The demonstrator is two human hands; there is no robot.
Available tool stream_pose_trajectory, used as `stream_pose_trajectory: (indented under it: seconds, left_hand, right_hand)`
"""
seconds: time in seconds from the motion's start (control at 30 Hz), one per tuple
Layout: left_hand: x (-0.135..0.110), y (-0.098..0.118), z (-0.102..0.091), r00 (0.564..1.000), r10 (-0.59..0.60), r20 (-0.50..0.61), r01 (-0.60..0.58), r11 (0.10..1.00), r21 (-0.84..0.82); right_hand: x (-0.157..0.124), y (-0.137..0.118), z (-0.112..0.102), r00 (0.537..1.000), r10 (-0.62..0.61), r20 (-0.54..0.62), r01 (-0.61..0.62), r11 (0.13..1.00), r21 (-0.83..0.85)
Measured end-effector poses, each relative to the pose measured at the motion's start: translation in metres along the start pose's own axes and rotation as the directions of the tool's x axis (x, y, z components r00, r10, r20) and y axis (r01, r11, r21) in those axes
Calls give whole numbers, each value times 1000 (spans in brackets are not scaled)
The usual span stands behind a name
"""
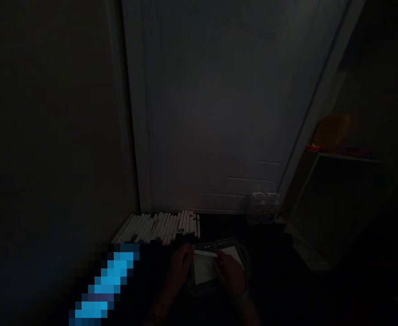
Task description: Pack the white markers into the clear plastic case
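In the dim head view, a white marker (205, 253) lies level between my two hands. My left hand (181, 263) has its fingers closed at the marker's left end. Closed fingers of my right hand (232, 274), which has a band at the wrist, grip the other end. Directly below is a clear plastic case (206, 288) with a handle on its right side and white sheets (204, 270) inside, partly covered by my right hand. Beyond my left hand, several white markers (158, 226) lie side by side in a row, some with dark or red ends.
A pale panelled door (212, 113) rises behind the dark surface. Two clear containers (258, 208) stand at its lower right. Farther right is a low cabinet (334, 203) with an orange object (331, 131) on top. A pixelated blue patch covers the lower left.
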State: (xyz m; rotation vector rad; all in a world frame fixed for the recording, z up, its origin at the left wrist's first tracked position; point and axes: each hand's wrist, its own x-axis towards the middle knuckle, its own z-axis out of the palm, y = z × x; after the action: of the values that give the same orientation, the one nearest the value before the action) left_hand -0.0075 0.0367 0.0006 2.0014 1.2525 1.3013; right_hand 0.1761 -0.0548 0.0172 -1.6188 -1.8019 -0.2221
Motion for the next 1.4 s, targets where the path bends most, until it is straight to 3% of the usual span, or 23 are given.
stream_pose_trajectory:
  seconds: [0.3,0.57,0.77,1.0,1.2,1.4]
  left_hand:
    - [1,15,-6,996,72,51,-74,997,34]
    - [5,5,-7,998,-4,-66,10,996,92]
    - [4,14,-11,999,-21,-41,21,1000,7]
    - [1,13,-7,996,79,33,-80,996,32]
    - [-1,11,-5,996,77,48,-79,996,44]
    - [0,7,-5,998,39,44,-41,998,46]
  right_hand:
    - [-2,-2,5,998,46,-31,-43,996,78]
    - [-2,-7,-9,997,80,-18,-74,969,238]
    - [-2,-14,-6,1000,22,-21,-20,995,95]
    - [3,-18,9,1000,26,-3,-26,1000,-17]
    - [3,-19,6,990,90,-108,-98,993,-69]
    - [0,-12,-9,958,173,-229,-174,985,19]
